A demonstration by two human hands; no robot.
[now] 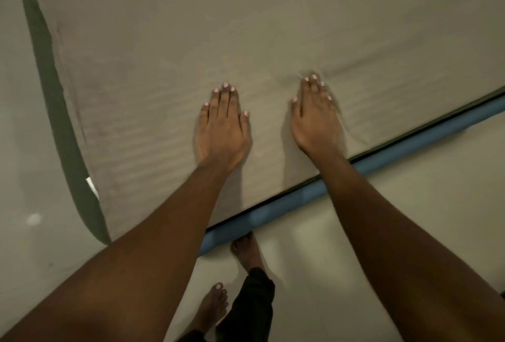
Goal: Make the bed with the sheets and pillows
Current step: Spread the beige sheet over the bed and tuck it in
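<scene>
A pale beige sheet lies spread flat over the bed, filling most of the view. My left hand rests palm down on it with straight fingers, near the bed's near edge. My right hand also presses flat on the sheet, a little to the right, and small creases bunch at its fingertips. A dark green border of the bedding under the sheet runs along the left side and the top. No pillow is in view.
A blue edge of the mattress or frame runs diagonally below the sheet. My bare feet stand on the pale floor close to it. More pale floor lies to the left of the bed.
</scene>
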